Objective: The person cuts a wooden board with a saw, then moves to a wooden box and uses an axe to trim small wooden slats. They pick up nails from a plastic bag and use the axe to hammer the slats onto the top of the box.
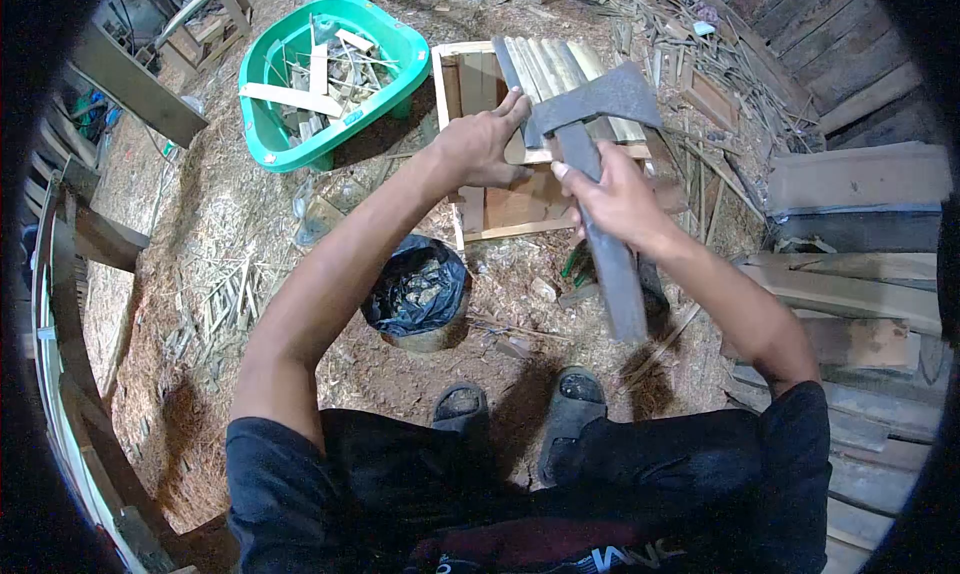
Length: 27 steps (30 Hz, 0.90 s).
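My right hand (615,199) is closed around the handle of an axe (603,229). The dark metal axe head (605,99) is above a wooden box frame (525,209), with several slats (545,64) laid side by side across its top. At the box's near edge, my left hand (485,144) grips the end of a slat, fingers on top and thumb lower down in front. Its fingertips are partly hidden, so a small item between them cannot be made out. Part of the slats lies hidden behind the axe head.
A green plastic tub (265,134) of wood scraps stands at the upper left. Close to my feet is a bucket lined with a black bag (420,289). Planks (850,284) are stacked at the right. Shavings and sticks cover the dirt floor (230,209).
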{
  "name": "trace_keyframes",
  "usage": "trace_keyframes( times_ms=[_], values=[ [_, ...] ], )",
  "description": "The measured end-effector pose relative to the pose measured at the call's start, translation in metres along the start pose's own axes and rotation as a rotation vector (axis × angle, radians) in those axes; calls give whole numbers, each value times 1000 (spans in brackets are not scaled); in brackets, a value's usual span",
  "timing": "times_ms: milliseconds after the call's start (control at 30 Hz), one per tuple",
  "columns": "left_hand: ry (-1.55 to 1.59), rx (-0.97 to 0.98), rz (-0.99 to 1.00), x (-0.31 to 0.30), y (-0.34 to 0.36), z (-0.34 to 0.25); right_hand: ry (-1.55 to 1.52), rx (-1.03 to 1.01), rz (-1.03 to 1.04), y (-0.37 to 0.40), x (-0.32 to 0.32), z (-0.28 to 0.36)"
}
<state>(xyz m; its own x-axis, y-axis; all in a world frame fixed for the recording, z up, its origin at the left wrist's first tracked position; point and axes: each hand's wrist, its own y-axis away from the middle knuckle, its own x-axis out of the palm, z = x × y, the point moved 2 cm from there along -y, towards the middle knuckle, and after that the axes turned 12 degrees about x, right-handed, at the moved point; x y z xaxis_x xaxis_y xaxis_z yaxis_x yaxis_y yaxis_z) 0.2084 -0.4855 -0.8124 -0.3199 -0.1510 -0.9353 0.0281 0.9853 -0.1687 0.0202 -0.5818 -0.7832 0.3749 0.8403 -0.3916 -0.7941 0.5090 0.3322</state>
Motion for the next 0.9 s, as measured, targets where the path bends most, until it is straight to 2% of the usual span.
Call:
trace_keyframes(
  times_ms=[167,200,267,433,467,600,700,833,900],
  values=[
    [-8,25,-33,0,2,3,-12,-40,-47,-1,0,2],
    [-2,37,-49,1,1,4,-32,39,28,5,3,3],
    [6,58,-79,3,3,6,-40,52,28,0,0,-2],
    [-7,-1,-5,1,1,1,-163,-4,-29,-6,-5,-7],
    [-17,0,-4,1,-1,1,-40,-40,-35,-8,-3,-7],
    [19,-1,-29,1,1,2,-85,61,56,-3,-1,-3],
    [-19,12,-20,3,-1,8,-94,41,-33,-4,-6,-4],
    [4,-26,19,-3,-3,-1,-32,54,58,3,7,-4],
    [15,-2,-15,-1,0,2,36,43,18,-1,-2,-6]
  ],
)
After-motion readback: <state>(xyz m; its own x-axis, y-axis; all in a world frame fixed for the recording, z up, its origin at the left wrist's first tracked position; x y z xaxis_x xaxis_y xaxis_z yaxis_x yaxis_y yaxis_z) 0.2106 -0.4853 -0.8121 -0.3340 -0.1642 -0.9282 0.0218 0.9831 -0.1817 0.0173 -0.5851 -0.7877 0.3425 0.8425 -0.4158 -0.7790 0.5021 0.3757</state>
